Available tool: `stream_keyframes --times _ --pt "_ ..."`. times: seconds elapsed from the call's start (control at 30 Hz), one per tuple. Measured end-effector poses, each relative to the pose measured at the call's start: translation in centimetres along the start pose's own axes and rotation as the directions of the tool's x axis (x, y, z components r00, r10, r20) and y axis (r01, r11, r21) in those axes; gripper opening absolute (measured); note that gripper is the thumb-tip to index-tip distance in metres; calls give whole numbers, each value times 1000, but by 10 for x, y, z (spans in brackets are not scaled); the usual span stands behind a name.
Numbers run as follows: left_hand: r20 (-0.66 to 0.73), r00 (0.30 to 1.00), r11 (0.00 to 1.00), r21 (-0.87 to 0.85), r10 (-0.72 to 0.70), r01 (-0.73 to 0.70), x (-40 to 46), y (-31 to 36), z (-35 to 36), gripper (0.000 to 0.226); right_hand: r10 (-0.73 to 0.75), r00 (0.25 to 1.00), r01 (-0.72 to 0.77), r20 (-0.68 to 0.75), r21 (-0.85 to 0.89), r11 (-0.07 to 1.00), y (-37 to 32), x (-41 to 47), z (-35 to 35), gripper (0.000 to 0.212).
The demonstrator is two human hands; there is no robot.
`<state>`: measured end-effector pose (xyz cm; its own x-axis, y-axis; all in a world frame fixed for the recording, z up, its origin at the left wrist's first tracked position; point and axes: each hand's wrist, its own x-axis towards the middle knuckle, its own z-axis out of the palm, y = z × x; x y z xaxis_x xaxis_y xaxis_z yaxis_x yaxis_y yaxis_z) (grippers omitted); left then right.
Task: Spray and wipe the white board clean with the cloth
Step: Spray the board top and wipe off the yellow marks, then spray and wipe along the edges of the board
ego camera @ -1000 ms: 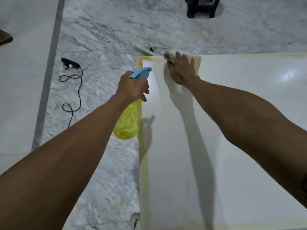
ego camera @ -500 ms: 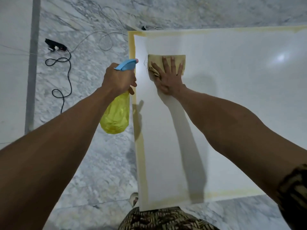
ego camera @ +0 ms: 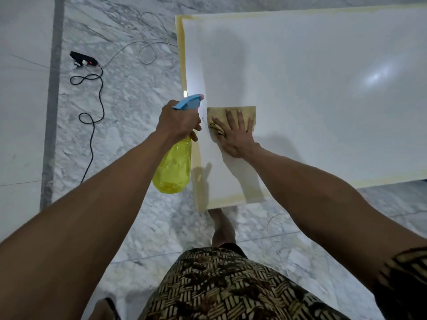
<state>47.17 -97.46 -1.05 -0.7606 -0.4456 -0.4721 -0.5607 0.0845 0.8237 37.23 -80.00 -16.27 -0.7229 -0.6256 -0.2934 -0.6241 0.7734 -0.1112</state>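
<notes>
pressing the yellow cloth (ego camera: 247,113) flat with spread right hand (ego camera: 235,135) fingers, keeping even pressure on the white board (ego camera: 312,88), while the left hand (ego camera: 178,121) is gripping the spray bottle (ego camera: 173,167).

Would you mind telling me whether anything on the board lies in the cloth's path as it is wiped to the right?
Nothing visible does: the white board is bare right of the cloth under the right hand.

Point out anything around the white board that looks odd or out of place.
A black power strip lies on the marble floor left of the white board, its black cord looping loosely towards the person. With a spray bottle in the left hand, liquid near it seems risky. The board's edges look yellowed.
</notes>
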Motion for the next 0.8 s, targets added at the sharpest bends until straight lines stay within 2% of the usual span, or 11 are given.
stream_keyframes --times 0.1,0.3,0.47,0.63,0.7,0.8 --pt "14 1000 1000 -5 6 -6 -41 -26 8 42 3 999 -4 46 18 1000 -12 -49 10 57" --pt "11 1000 1000 -2 -27 27 -92 -55 16 47 20 985 -30 171 60 998 -35 -117 10 56" --pt "-11 999 999 -15 -35 35 -105 -51 13 45 24 955 -63 296 125 990 -43 -136 -4 55" --pt "-18 1000 1000 -17 -5 5 -109 -29 16 48 26 890 -150 456 238 960 -46 -149 -27 60" --pt "-20 1000 1000 -13 21 -22 -114 -20 15 46 2 862 -191 507 320 928 -49 -157 -32 62" --pt "-34 998 998 -3 55 -55 -122 -8 11 36 -69 846 -285 529 558 780 -51 -166 -47 67"
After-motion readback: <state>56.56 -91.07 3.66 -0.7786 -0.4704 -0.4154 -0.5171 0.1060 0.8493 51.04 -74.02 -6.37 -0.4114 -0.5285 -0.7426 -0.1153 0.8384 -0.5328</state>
